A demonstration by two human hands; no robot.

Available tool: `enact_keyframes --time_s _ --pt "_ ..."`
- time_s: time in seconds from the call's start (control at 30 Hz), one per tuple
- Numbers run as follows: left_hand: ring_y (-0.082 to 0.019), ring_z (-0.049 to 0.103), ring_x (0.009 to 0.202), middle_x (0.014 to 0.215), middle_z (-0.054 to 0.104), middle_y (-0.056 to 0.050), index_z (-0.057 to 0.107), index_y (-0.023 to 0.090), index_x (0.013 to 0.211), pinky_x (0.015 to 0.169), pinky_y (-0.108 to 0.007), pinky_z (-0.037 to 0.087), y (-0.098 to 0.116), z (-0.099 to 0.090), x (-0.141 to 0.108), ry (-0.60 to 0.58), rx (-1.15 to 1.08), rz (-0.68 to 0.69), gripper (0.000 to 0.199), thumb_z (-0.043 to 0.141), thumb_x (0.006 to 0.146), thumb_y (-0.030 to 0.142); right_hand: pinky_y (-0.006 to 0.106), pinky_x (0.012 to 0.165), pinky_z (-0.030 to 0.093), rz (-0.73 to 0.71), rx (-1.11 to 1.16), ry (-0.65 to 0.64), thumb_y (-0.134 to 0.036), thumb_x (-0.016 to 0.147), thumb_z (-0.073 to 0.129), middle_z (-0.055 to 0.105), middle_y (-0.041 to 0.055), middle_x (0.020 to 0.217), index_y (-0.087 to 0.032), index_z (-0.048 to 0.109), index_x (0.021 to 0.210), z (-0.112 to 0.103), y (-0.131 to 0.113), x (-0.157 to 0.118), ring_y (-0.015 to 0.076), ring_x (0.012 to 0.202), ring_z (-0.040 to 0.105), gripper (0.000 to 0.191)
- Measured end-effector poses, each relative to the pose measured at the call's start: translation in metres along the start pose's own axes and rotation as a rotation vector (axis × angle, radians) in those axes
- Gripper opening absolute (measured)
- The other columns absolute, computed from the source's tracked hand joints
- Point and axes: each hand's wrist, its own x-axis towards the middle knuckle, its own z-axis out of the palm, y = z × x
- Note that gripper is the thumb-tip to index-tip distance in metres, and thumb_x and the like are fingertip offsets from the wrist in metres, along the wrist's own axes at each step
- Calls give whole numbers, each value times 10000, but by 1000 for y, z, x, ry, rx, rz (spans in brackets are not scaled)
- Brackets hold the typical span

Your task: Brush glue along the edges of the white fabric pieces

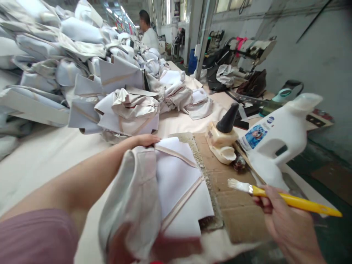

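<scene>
1. Yellow brush point(288, 199) sits pinched in my right hand point(288, 223), bristles hanging over the cardboard point(236, 205); glue could drip there or smear the white panel point(178, 183).
2. My left hand point(144, 140) lies flat, fingers together, pressing the panel's far edge on the tabletop point(41, 157); it may slip.
3. My left forearm reaches across the folded fabric point(132, 198).

One yellow brush point(286, 198) sat in the right hand point(288, 227); one white fabric piece point(170, 187) lay under the left hand point(144, 140). Beyond the brush stood one white jug point(277, 143) and one black-capped glue bottle point(222, 137). Beyond the left hand were too many stacked fabric pieces point(82, 66) to count, and one person point(148, 33).
</scene>
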Motion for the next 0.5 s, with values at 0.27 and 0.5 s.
enact_keyframes --time_s 0.27,0.5 --pt "-335 160 1386 1499 283 -47 380 324 1369 1026 -675 147 32 84 15 -13 185 139 605 492 824 563 267 623 487 -178 -460 -339 -519 784 604 593 4 667 -173 613 831 72 22 23 161 643 584 350" --pt "-348 167 1381 1471 336 -68 455 325 1311 976 -759 80 46 128 23 102 189 225 542 508 822 554 274 546 435 -270 -768 -621 -513 817 474 588 8 570 -180 588 707 157 78 84 178 560 566 368"
